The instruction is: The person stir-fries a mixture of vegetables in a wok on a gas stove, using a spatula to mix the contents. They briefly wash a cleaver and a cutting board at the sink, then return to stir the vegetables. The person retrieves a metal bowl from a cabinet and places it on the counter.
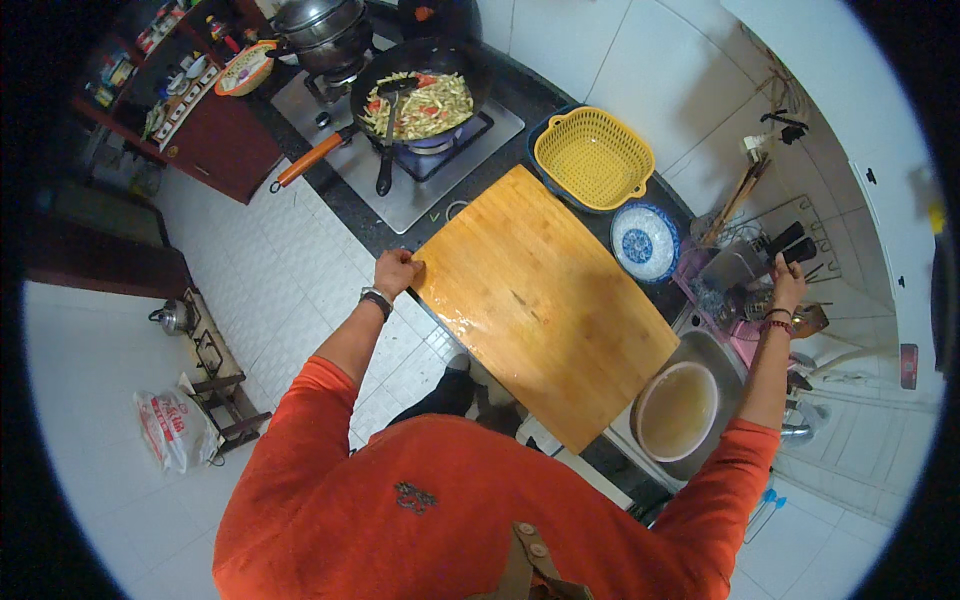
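Observation:
My left hand [395,273] grips the left corner of a wet wooden cutting board [547,300], which lies on the dark countertop. Off to the right, my right hand [790,285] has its fingers at the lower of two black knife handles [799,251], above a utensil rack [701,289]. A broad blade [727,264] shows beside the handles, partly hidden among the rack's contents. On the lit gas stove [491,142] sits a black wok [360,97] holding shredded food with red pieces. A black spatula [385,169] leans in it.
Behind the board stand a yellow colander [592,154] in a dark basin and a blue-patterned plate [645,244]. A tub of cloudy water [679,412] sits in the sink [724,390]. The wok's wooden handle [311,159] juts past the counter edge. A steamer pot [322,37] occupies the rear burner.

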{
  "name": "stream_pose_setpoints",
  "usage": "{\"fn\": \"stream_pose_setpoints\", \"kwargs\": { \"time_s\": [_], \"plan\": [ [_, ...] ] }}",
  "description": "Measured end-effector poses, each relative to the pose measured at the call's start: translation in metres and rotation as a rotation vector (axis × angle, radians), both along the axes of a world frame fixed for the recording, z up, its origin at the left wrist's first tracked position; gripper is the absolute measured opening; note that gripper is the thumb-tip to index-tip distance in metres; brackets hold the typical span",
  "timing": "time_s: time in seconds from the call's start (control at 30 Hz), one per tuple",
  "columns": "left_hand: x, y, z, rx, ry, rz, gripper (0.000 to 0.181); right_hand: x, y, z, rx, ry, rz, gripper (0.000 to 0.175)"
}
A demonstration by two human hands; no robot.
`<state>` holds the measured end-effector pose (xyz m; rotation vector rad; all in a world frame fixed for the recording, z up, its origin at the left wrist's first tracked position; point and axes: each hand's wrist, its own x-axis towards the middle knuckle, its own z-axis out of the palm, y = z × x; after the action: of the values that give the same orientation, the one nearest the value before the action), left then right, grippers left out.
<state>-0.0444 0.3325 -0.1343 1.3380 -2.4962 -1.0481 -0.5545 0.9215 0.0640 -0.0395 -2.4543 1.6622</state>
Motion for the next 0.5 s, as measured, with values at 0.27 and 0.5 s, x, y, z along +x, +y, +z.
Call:
{"fn": "stream_pose_setpoints", "kwargs": {
  "time_s": [0.27, 0.5],
  "plan": [
    [0.011, 0.004, 0.014, 0.060, 0.098, 0.014, 0.027, 0.133, -0.031, -0.029, 0.226, 0.269, -0.021, 0.033],
    [0.000, -0.008, 0.006, 0.053, 0.198, -0.114, 0.031, 0.425, -0.003, -0.200, 0.400, -0.212, -0.077, 0.040]
  ]
}}
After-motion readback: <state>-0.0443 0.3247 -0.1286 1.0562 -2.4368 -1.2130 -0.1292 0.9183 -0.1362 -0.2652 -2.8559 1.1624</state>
